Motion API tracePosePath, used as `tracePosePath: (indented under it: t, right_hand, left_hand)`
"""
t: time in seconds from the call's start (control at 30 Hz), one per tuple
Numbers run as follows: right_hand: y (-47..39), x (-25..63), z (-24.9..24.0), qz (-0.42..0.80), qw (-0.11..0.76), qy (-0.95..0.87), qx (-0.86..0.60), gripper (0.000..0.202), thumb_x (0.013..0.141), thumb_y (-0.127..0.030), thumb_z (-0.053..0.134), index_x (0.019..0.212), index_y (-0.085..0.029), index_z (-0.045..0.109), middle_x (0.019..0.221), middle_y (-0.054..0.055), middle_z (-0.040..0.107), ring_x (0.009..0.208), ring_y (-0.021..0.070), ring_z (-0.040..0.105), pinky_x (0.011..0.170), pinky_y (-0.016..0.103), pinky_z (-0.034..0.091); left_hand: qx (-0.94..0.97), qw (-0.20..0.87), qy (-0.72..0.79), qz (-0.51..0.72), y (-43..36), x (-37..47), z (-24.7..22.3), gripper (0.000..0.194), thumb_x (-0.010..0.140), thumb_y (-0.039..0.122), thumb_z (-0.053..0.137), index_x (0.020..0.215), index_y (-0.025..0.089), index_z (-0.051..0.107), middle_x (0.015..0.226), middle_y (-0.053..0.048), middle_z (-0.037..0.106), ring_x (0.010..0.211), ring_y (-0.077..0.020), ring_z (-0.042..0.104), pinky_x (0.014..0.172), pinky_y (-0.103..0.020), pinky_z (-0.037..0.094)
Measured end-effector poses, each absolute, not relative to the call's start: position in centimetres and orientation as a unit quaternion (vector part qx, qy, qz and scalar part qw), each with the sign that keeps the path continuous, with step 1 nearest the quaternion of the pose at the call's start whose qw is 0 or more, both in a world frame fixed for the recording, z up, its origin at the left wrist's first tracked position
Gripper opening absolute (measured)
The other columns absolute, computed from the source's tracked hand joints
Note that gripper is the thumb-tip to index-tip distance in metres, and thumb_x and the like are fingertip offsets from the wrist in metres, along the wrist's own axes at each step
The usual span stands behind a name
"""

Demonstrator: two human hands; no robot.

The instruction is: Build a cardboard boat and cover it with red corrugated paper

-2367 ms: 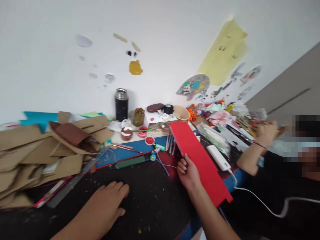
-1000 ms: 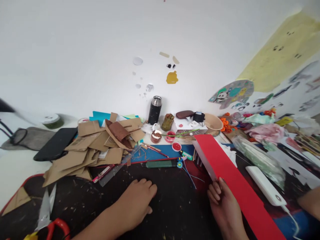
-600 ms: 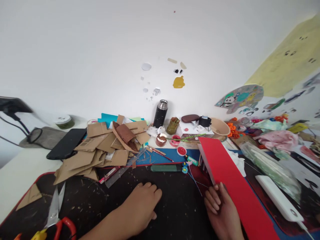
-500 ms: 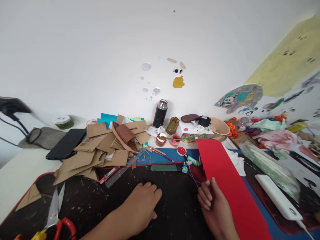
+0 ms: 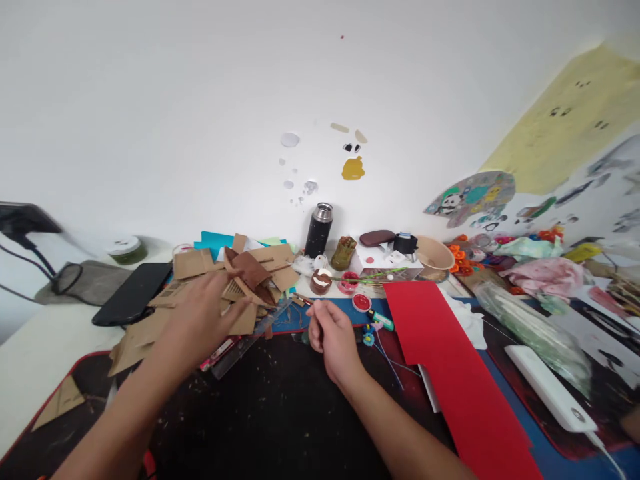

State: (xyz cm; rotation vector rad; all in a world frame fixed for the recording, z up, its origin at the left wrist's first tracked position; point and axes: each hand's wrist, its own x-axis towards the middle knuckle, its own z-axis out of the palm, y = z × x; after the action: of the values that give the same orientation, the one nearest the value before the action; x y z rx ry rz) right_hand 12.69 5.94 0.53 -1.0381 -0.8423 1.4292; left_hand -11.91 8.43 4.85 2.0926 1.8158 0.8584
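Note:
My left hand [image 5: 200,320] is over the cardboard pieces [image 5: 193,263], palm down, with its thumb and fingers apart and nothing seen in it. A brown folded piece [image 5: 250,270] lies on the pile just beyond its fingertips. My right hand [image 5: 333,337] is at the middle of the desk, its fingers curled together and its thumb on top. Close by its thumb shows the end of a thin pencil [image 5: 301,299]; the rest is behind the hand. Whether the fingers hold it is hidden. The green-handled tool [image 5: 301,338] is mostly covered by this hand.
A long red sheet [image 5: 465,380] lies on the right, beside my right forearm. Scissors [image 5: 150,463] are mostly under my left arm. Behind stand a black flask [image 5: 319,230], small pots and a red lid [image 5: 361,303]. A white power strip [image 5: 550,390] lies far right.
My left hand has risen from the dark mat to the cardboard pile and opened. My right hand has left the red sheet's edge and moved left to the pencil, its fingers closed.

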Motion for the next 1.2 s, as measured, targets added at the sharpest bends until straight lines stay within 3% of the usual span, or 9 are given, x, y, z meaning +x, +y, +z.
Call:
tracePosePath:
  t: [0.07,0.23,0.4,0.63,0.97,1.1,1.2]
  right_hand:
    - [7.2,11.4,0.4,0.601,0.554,-0.373,-0.439,0.062,0.081,-0.080,0.084,0.080,-0.021,0.066,0.049,-0.009,0.045,0.039,0.0077,0.034,0.039,0.022,0.019]
    - [9.2,9.1,0.1,0.631,0.524,-0.370,-0.436,0.058,0.081,-0.075,0.083,0.091,-0.019,0.070,0.052,-0.009,0.051,0.039,0.0079,0.037,0.039,0.021,0.019]
    - [10.7,7.3,-0.4,0.684,0.472,-0.338,-0.441,0.063,0.077,-0.069,0.086,0.111,-0.018,0.073,0.055,-0.009,0.059,0.038,0.0085,0.040,0.037,0.021,0.019]
    - [12.7,3.6,-1.0,0.715,0.435,-0.308,-0.452,0.048,0.085,-0.062,0.086,0.080,-0.023,0.058,0.053,-0.008,0.059,0.035,0.0067,0.038,0.036,0.020,0.020]
    - [14.0,1.8,-0.7,0.676,0.495,-0.300,-0.456,0.043,0.087,-0.051,0.083,0.073,-0.025,0.051,0.044,-0.011,0.049,0.033,0.0068,0.032,0.035,0.020,0.018]
    - [12.5,4.7,0.3,0.662,0.522,-0.334,-0.421,0.046,0.083,-0.055,0.086,0.075,-0.025,0.053,0.043,-0.011,0.048,0.034,0.0068,0.033,0.036,0.021,0.016]
    - [11.1,7.5,1.0,0.657,0.529,-0.360,-0.399,0.053,0.080,-0.063,0.089,0.074,-0.025,0.053,0.043,-0.012,0.046,0.032,0.0058,0.030,0.035,0.021,0.015]
  left_hand:
    - [0.691,0.095,0.643,0.318,10.4,-13.5,3.5,0.060,0.097,0.055,0.053,0.146,0.020,0.060,0.148,-0.022,0.070,0.146,-0.0438,0.062,0.121,-0.058,0.048]
    - [0.691,0.068,0.667,0.271,12.5,-14.7,1.1,0.066,0.097,0.049,0.044,0.150,0.011,0.057,0.153,-0.028,0.067,0.149,-0.0470,0.059,0.126,-0.062,0.043]
    - [0.720,0.061,0.631,0.283,11.6,-14.5,1.7,0.063,0.099,0.050,0.048,0.150,0.014,0.059,0.156,-0.027,0.066,0.152,-0.0472,0.056,0.127,-0.063,0.041]
    - [0.694,0.118,0.636,0.318,11.1,-14.1,3.5,0.069,0.097,0.058,0.050,0.148,0.013,0.060,0.154,-0.026,0.068,0.147,-0.0454,0.062,0.123,-0.060,0.047]
    - [0.631,0.180,0.652,0.380,10.1,-15.1,5.8,0.062,0.097,0.057,0.061,0.148,0.024,0.064,0.156,-0.017,0.071,0.144,-0.0425,0.067,0.122,-0.060,0.051]
    - [0.540,0.168,0.681,0.466,9.9,-14.8,6.2,0.084,0.092,0.054,0.072,0.165,0.018,0.050,0.170,-0.023,0.057,0.150,-0.0436,0.061,0.124,-0.062,0.051]
    - [0.492,0.267,0.639,0.527,10.1,-14.1,6.1,0.097,0.092,0.050,0.076,0.174,0.019,0.034,0.178,-0.025,0.046,0.161,-0.0400,0.051,0.127,-0.059,0.048]
